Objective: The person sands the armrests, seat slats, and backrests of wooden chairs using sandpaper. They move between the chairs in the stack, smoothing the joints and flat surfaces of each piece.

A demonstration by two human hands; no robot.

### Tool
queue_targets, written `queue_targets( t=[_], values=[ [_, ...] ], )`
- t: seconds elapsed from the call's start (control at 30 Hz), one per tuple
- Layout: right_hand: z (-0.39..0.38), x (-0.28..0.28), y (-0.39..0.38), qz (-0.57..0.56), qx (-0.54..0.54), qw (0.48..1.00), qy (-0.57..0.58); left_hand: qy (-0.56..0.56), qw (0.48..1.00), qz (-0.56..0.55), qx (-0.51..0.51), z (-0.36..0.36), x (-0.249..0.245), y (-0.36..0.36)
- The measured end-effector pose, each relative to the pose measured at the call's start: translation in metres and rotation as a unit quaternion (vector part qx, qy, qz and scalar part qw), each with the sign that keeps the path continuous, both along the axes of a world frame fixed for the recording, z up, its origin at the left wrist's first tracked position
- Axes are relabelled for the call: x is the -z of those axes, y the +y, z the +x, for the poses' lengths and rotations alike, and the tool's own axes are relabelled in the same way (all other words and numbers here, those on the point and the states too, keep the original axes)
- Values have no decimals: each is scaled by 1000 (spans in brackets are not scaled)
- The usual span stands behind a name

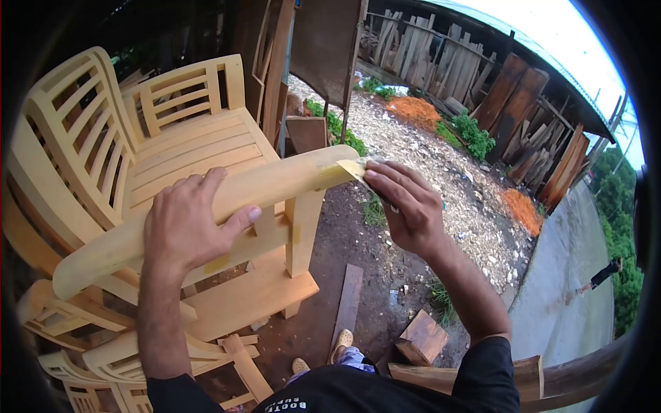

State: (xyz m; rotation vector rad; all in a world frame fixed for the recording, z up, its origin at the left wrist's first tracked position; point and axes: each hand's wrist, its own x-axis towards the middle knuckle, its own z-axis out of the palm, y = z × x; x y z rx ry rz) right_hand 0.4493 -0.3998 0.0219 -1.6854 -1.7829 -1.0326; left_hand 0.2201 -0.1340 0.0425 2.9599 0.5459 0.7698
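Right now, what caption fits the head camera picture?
Left hand grips a wooden chair's armrest; right hand presses a yellowish sheet.

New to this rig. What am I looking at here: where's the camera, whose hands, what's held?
No machine here: one fisheye camera on a person's head looks down at their own bare hands. The left hand grips the armrest of an unfinished wooden chair. The right hand presses a thin yellowish sheet, perhaps sandpaper, on the armrest's end. More bare chairs are stacked below; a wood block lies on the dirt.
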Motion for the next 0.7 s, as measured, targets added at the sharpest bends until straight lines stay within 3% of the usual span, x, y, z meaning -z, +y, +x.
queue_targets(
  t=[0.17,0.33,0.7],
  values=[
    [-1,-18,27,-54,6,998,-26,6,1000,-12,1,-1,-1,3],
    [-2,4,36,-71,34,997,-24,7,1000,-9,-4,-1,-1,2],
    [-18,70,40,59,72,996,-17,-24,1000,5,8,1,3,2]
  ],
)
